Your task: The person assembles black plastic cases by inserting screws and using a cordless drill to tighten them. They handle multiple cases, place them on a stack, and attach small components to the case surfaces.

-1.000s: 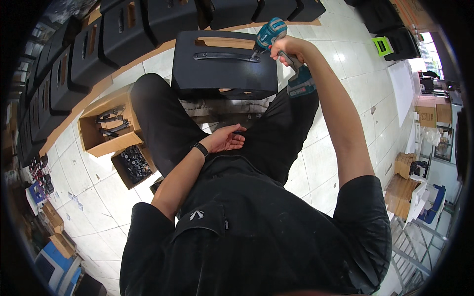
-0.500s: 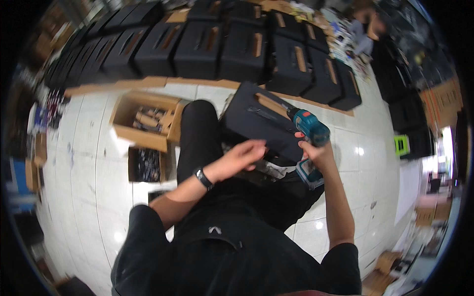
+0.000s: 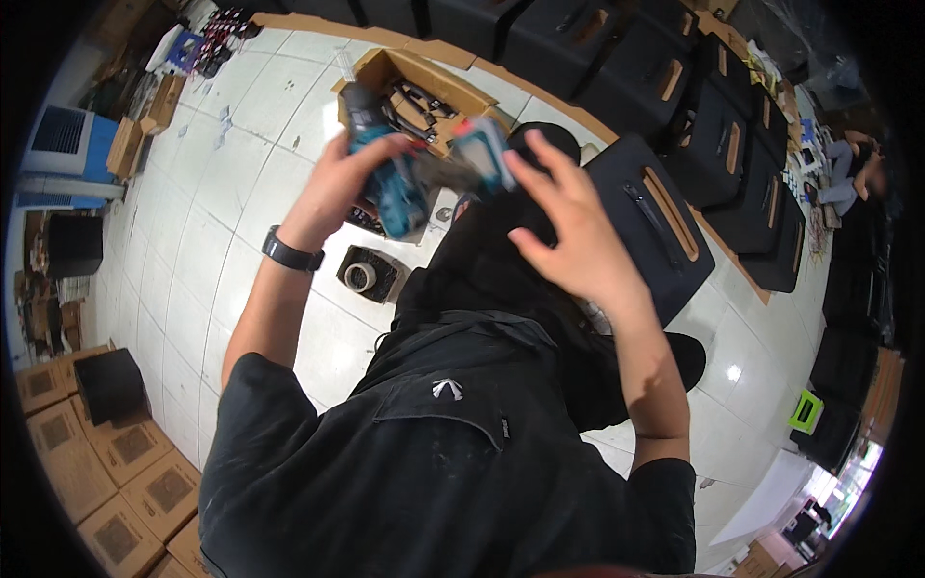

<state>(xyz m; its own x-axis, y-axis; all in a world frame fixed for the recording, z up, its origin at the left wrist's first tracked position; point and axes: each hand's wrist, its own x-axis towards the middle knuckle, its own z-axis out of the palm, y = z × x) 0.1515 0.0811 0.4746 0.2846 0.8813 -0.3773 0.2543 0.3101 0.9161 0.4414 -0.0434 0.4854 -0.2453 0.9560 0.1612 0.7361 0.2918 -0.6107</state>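
Note:
My left hand [image 3: 332,188] grips a teal and black cordless drill [image 3: 395,197] by its body, out over the floor left of my legs. Motion smears the tool a little; its battery end points toward my right hand [image 3: 583,236]. That right hand is open with its fingers spread, close beside the battery, and seems to hold nothing. Below and beyond my right forearm stands a black box-shaped case [image 3: 617,193] with a strap handle and a long wood-edged slot. An open carton [image 3: 472,91] behind the drill contains several black handle-like parts [image 3: 419,108].
Rows of similar black cases [image 3: 626,82] stand on cardboard along the far side. A small black tray [image 3: 390,279] with a tape roll [image 3: 359,277] sits left of my legs. Stacked cartons [image 3: 125,453] fill the lower left. Another person [image 3: 848,173] sits at the far right.
The drill has passed from my right hand to my left and moved left, toward the open carton. My right hand has opened. The view has turned left.

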